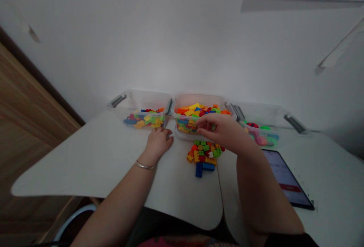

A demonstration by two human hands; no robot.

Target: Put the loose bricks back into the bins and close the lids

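Note:
My left hand (159,141) lies on the white table with its fingers apart, holding nothing, its fingertips close to the front of the left clear box (148,99). My right hand (217,127) is raised in front of the middle clear box (182,135). Its thumb and fingers are bent toward each other; what they hold, if anything, is too small to make out. Colourful toy building bricks (196,107) fill that middle box. Below the right hand, a loose pile of bricks (203,152) lies on the table, with blue bricks (199,169) at its near side.
Small colourful pieces (148,120) fill part of the left box. A right clear box (261,112) contains round coloured pieces. Beside my right forearm lies a phone or tablet (290,182) with its screen lit. A seam runs between two tabletops (187,201); a wall stands behind.

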